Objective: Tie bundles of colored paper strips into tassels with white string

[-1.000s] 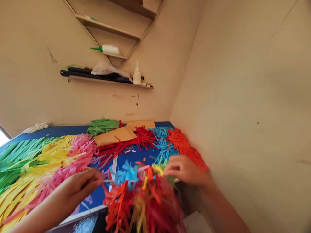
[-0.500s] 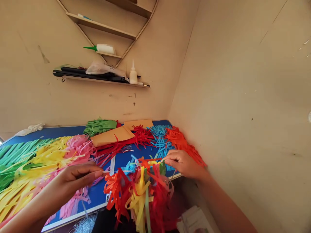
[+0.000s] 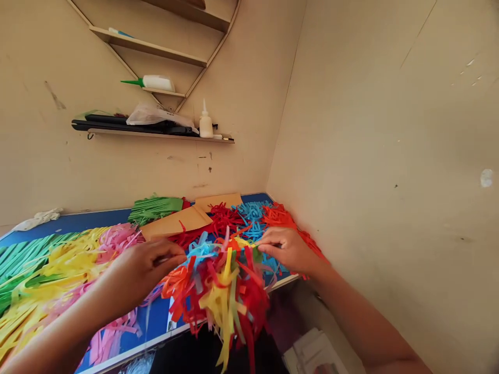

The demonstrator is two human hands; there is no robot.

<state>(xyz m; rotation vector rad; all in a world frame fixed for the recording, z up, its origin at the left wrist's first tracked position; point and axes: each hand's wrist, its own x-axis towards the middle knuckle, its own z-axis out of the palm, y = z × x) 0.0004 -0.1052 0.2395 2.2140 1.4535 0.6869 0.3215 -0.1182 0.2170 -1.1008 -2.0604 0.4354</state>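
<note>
A person's left hand [image 3: 146, 265] and right hand [image 3: 286, 249] stretch a garland of paper strips [image 3: 220, 283] between them above the near edge of a blue table [image 3: 93, 221], each hand pinched shut on one end of the string line. Red, orange, yellow, blue and green strips hang from the line in a dense bunch between the two hands, drooping below the table edge. Judging by that bunch, a good share of the stringing looks done in the middle, while much loose stock remains: heaps of yellow strips [image 3: 50, 270], pink strips [image 3: 117, 241] and green strips [image 3: 23, 254] lie on the table to the left, with red strips [image 3: 224, 218], blue strips [image 3: 251, 213] and orange strips [image 3: 278, 217] piled near the corner by the wall. A folded green bundle [image 3: 154, 208] and brown envelopes [image 3: 175, 222] sit farther back. On the wall shelf [image 3: 156, 134] stands a white glue bottle [image 3: 205, 124]; a green-tipped bottle [image 3: 152, 82] lies on the shelf above.
</note>
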